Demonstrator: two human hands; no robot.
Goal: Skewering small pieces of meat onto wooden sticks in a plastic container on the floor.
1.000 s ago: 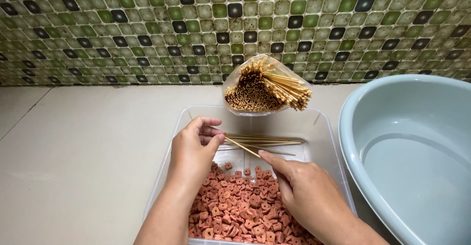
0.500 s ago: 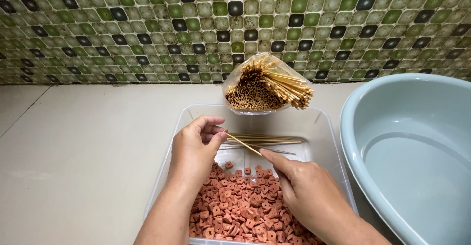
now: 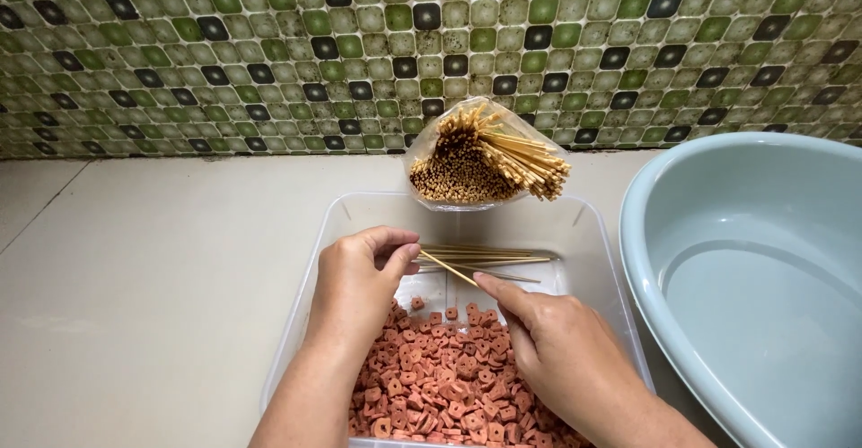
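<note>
A single bamboo skewer (image 3: 448, 268) is shown held between the two hands above a clear plastic tub (image 3: 588, 259). Its long axis is set obliquely across the tub: the upper end is directed toward the tub's far left corner, the lower end toward its near right side. The upper end is pinched between thumb and curled fingertips of the left hand (image 3: 359, 286), the other fingers being folded together. The lower end is met by the right hand (image 3: 561, 349), whose forefinger is extended along the stick and whose thumb is pressed beneath; the remaining fingers are hidden, so their state cannot be told.

Several loose skewers (image 3: 489, 257) are seen lying on the tub's floor near its far edge, with long axes running left to right, parallel to that edge. The near half of the tub is filled with small reddish-orange slices (image 3: 440, 381), many pierced by a central hole.

A clear bag of skewers (image 3: 485, 161) is propped at the tub's far edge, against the mosaic tile wall (image 3: 269, 53), its sticks fanned toward the right. A pale blue basin (image 3: 763, 268) is placed just beside the tub's right edge. Everything is carried by a cream counter (image 3: 153, 277).
</note>
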